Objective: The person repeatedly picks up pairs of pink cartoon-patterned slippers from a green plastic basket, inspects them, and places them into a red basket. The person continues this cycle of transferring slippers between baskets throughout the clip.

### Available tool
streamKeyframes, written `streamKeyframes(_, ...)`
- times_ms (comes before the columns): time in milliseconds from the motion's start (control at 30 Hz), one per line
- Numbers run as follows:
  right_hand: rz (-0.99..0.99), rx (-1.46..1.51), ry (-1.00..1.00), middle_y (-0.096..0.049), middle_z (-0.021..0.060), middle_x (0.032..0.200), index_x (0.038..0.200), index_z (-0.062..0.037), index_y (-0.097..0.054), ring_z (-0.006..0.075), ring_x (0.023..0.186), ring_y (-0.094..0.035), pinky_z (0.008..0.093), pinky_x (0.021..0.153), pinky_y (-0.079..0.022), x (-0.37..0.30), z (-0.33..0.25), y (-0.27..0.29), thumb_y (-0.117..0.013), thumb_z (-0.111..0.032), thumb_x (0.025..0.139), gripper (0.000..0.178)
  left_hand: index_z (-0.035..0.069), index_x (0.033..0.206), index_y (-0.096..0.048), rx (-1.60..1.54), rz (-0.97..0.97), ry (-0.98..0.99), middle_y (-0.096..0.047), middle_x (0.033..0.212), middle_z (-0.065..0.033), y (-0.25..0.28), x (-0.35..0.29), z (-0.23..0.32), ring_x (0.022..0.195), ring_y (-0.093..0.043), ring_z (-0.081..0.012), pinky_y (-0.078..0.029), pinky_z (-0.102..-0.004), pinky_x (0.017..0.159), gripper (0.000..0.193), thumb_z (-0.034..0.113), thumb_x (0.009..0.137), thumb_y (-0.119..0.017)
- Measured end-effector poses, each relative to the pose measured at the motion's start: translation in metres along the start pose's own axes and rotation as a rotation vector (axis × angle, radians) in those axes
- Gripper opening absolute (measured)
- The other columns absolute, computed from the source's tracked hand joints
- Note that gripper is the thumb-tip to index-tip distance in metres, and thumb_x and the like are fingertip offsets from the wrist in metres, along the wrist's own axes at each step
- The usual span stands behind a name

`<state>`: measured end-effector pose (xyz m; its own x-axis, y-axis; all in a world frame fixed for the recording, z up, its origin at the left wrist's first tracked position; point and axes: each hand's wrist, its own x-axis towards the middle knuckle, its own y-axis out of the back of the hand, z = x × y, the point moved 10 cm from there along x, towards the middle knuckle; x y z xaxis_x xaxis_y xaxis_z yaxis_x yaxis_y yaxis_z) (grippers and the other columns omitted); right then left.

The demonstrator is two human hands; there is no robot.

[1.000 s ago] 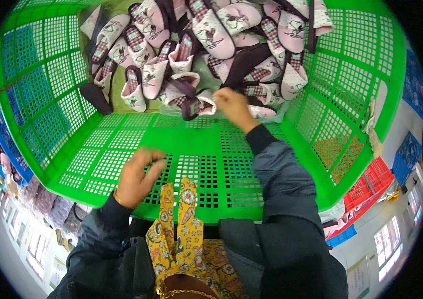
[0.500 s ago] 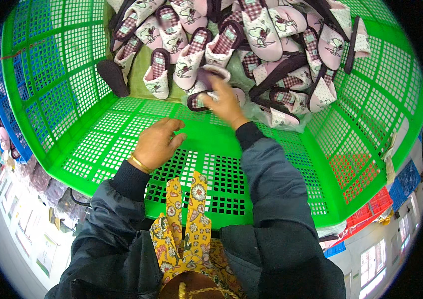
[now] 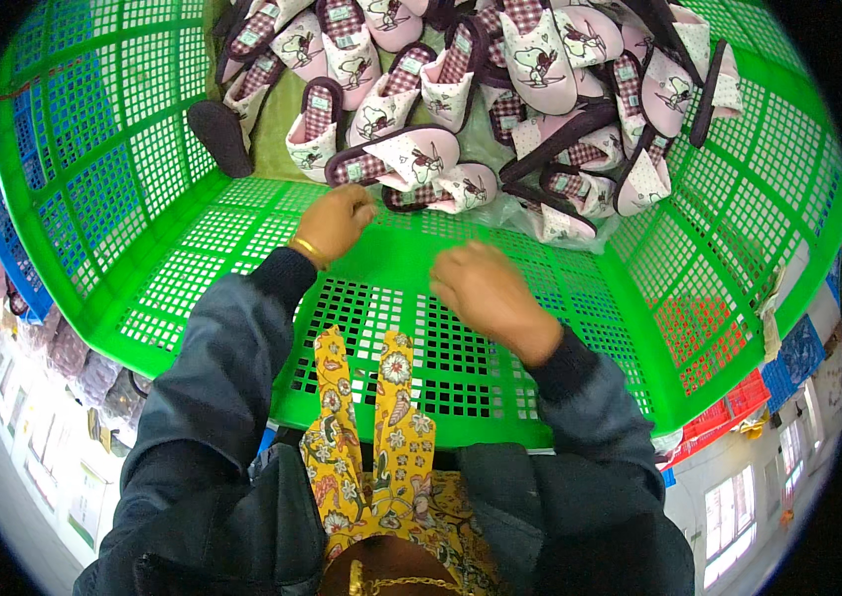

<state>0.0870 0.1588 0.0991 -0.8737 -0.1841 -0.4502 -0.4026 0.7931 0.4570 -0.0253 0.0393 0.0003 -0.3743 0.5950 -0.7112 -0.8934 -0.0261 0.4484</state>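
Note:
My left hand (image 3: 335, 226), with a gold bangle at the wrist, hovers just below the heel of a pink and white slipper (image 3: 406, 159). Its fingers are loosely bent and seem to hold nothing. That slipper lies on its side, toe to the right, with a dark trim and checked insole. Partly beneath it rests another slipper (image 3: 461, 189). My right hand (image 3: 486, 293) is over the near part of the green basket (image 3: 386, 248), apart from the slippers. Motion blurs its bent fingers, and nothing shows in them.
A heap of similar slippers (image 3: 540, 70) fills the far part of the basket, some sole up. Clear plastic (image 3: 520, 221) lies among them. Blue crates (image 3: 9, 228) stand outside on the left, a red crate (image 3: 714, 412) on the right. Yellow patterned cloth (image 3: 396, 397) hangs at my front.
My right hand has drawn back toward me from the heap. My left hand has moved up to the slippers. A slipper now lies sideways at the heap's front, where my right hand was.

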Motion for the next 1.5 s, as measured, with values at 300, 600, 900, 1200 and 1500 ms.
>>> streamKeyframes(300, -0.041, 0.107, -0.287, -0.061, 0.0127, 0.105, 0.113, -0.0054, -0.057, 0.0321, 0.096, -0.056, 0.0408, 0.083, -0.046, -0.079, 0.018, 0.023, -0.068, -0.019, 0.077, 0.04, 0.0, 0.105, -0.059, -0.155, -0.002, 0.265, -0.067, 0.089, -0.0176, -0.088, 0.072, -0.049, 0.079, -0.065, -0.0293, -0.051, -0.0394, 0.072, 0.045, 0.034, 0.078, -0.068)
streamKeyframes(600, 0.226, 0.138, -0.175, -0.06, 0.0127, 0.105, 0.107, -0.0036, -0.057, 0.0319, 0.093, -0.056, 0.041, 0.081, -0.045, -0.08, 0.013, 0.079, -0.067, -0.017, 0.077, 0.034, 0.005, 0.099, -0.055, -0.929, 0.019, 0.506, -0.067, 0.088, -0.0071, -0.135, 0.061, -0.06, 0.069, -0.064, -0.0146, -0.045, -0.0259, 0.054, 0.024, 0.028, 0.093, -0.052)
streamKeyframes(900, 0.236, 0.163, -0.169, -0.062, 0.0129, 0.099, 0.098, -0.0023, -0.059, 0.032, 0.092, -0.058, 0.0402, 0.08, -0.046, -0.08, 0.017, 0.066, -0.069, -0.013, 0.074, 0.028, 0.007, 0.102, -0.056, -1.121, -0.021, 0.467, -0.067, 0.091, -0.0049, -0.094, 0.035, -0.028, 0.073, -0.063, -0.0121, -0.046, -0.0237, 0.058, 0.023, 0.028, 0.095, -0.05)
streamKeyframes(1200, 0.212, 0.178, -0.207, -0.063, 0.0165, 0.102, 0.102, -0.0007, -0.061, 0.0339, 0.097, -0.059, 0.0413, 0.085, -0.047, -0.069, 0.015, 0.05, -0.07, -0.011, 0.074, 0.031, 0.006, 0.097, -0.058, -0.867, 0.036, 0.534, -0.068, 0.08, -0.0037, 0.0, -0.002, -0.091, 0.06, -0.06, -0.0092, -0.043, -0.024, 0.052, 0.025, 0.03, 0.091, -0.056)
streamKeyframes(1500, 0.092, 0.206, -0.379, -0.061, 0.0191, 0.111, 0.11, -0.0005, -0.059, 0.0362, 0.106, -0.056, 0.0414, 0.09, -0.045, -0.069, 0.044, 0.033, -0.068, -0.013, 0.078, 0.035, 0.002, 0.108, -0.061, 0.24, 0.216, 0.192, -0.067, 0.089, -0.0207, 0.178, 0.051, -0.14, 0.081, -0.065, -0.0356, -0.05, -0.041, 0.074, 0.047, 0.042, 0.082, -0.061)
